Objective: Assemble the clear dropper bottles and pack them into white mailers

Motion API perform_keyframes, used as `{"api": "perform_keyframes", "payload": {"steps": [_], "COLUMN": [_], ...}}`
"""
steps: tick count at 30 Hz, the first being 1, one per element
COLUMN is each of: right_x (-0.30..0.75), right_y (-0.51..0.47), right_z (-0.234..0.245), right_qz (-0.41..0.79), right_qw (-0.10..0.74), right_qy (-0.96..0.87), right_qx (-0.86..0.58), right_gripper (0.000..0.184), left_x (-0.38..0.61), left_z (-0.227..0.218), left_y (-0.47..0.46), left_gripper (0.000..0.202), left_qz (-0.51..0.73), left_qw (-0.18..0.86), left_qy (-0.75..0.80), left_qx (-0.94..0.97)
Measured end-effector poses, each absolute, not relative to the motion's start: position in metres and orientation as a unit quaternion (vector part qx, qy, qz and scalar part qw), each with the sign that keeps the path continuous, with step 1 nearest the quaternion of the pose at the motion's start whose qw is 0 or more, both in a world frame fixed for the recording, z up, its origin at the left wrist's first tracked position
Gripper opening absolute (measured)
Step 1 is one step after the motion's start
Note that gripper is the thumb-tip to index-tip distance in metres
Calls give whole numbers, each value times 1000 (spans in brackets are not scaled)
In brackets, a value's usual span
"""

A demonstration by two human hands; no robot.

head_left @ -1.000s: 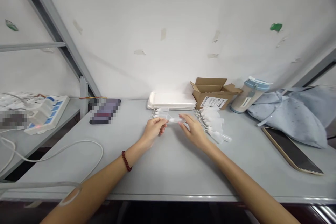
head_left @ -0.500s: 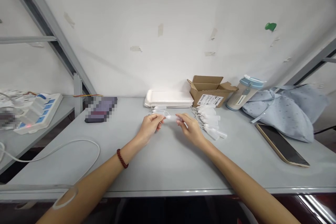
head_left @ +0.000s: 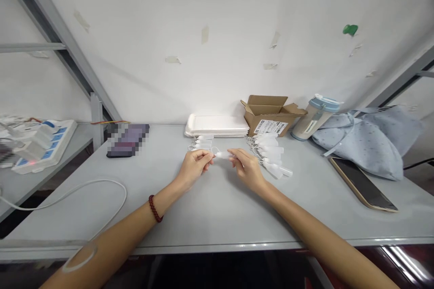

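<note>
Between my hands, above the middle of the table point(head_left: 217, 216), a small translucent white tube point(head_left: 223, 155) with a thin white cord lies level. My left hand point(head_left: 194, 166) is closed in a pinch at its narrow left end, where the cord loops up. The fingers of my right hand point(head_left: 248, 168) are closed on the tube's right end. Just behind my left hand lie several similar white pieces point(head_left: 205, 138) with cords. To the right of my right hand is a larger heap of white corded pieces point(head_left: 271, 151), some of them flat.
Behind my hands are a stack of white trays point(head_left: 219, 125) and an open cardboard box point(head_left: 269, 115). A tumbler point(head_left: 313, 119), a blue cloth bag point(head_left: 369, 140) and a phone point(head_left: 362, 184) are at right. At left are a blurred dark object point(head_left: 128, 141), a white cable point(head_left: 124, 194) and a power strip point(head_left: 57, 146).
The camera view has shifted slightly. Both hands keep hold of the white tube in nearly the same place, with the right fingers slightly moved on its end.
</note>
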State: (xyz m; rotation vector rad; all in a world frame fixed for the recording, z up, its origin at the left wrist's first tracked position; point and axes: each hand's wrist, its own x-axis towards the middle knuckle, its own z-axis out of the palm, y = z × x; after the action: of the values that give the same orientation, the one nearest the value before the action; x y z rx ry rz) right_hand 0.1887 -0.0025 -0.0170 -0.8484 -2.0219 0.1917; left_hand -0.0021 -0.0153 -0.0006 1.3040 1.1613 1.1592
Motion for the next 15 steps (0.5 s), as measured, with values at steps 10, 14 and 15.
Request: {"api": "perform_keyframes", "payload": {"steps": [10, 14, 15], "right_x": [188, 190, 190], "right_y": [6, 7, 7], "right_z": [-11, -9, -9], "right_qz": [53, 52, 55], "right_qw": [465, 469, 467], "right_qy": [-811, -808, -809], "right_qx": [-351, -352, -354], "right_gripper": [26, 27, 27], "left_x": [3, 3, 2], "left_z": [13, 17, 17], "left_y": [-17, -17, -16], "left_gripper": [28, 30, 28], "left_qz": [525, 529, 526], "left_qw": [550, 550, 545], "left_qy": [463, 468, 473], "left_qx": [456, 445, 450]}}
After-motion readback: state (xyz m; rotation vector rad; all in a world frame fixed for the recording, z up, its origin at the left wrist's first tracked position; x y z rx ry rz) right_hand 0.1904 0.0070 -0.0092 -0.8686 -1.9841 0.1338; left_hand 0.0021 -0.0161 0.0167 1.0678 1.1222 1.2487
